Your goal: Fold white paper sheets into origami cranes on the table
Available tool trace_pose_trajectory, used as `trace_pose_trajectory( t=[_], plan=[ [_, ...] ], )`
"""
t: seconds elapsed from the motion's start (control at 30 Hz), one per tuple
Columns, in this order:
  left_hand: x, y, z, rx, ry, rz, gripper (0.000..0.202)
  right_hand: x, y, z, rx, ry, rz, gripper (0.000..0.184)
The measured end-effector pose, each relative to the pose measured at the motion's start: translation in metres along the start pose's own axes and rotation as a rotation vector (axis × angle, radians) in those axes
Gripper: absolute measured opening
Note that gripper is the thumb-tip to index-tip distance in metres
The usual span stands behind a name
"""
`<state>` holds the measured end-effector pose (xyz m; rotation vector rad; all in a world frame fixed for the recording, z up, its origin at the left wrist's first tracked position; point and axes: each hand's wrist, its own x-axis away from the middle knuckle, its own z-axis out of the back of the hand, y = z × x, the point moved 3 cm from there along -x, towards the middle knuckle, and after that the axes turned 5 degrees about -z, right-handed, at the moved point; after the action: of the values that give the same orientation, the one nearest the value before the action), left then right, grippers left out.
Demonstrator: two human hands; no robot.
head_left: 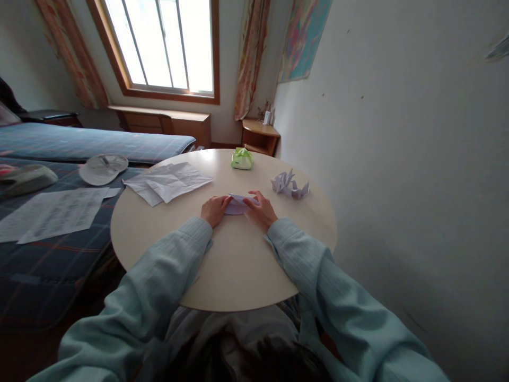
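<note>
A folded sheet of paper, pale and slightly lilac, lies on the round table between my two hands. My left hand pinches its left end, thumb and fingers closed on the edge. At the other end, my right hand has its thumb on the paper and its fingers curled over the far side. Part of the paper's ends is hidden under the fingers. Beyond my right hand stand folded paper figures with pointed tips.
Creased white sheets lie on the left of the round table. A green tissue pack sits at its far edge. The wall borders the right side. On the bed at left are a white cap and printed papers.
</note>
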<state>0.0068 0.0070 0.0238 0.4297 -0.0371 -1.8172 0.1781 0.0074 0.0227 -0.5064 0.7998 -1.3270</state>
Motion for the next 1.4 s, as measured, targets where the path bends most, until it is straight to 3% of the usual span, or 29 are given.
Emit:
trace_pose_trajectory(
  t=[0.83, 1.17, 1.4],
  plan=[
    [0.0000, 0.0036, -0.0033, 0.066, 0.040, -0.142, 0.040, 0.0025, -0.0059, -0.0040, 0.129, -0.032, 0.072, 0.032],
    [-0.0002, 0.0031, -0.0026, 0.062, 0.033, -0.134, 0.036, 0.0008, -0.0044, -0.0046, 0.119, -0.027, 0.098, 0.019],
    [-0.0008, 0.0020, -0.0046, 0.049, 0.054, -0.136, 0.040, -0.0012, -0.0017, -0.0044, 0.126, -0.027, 0.090, 0.020]
  ],
)
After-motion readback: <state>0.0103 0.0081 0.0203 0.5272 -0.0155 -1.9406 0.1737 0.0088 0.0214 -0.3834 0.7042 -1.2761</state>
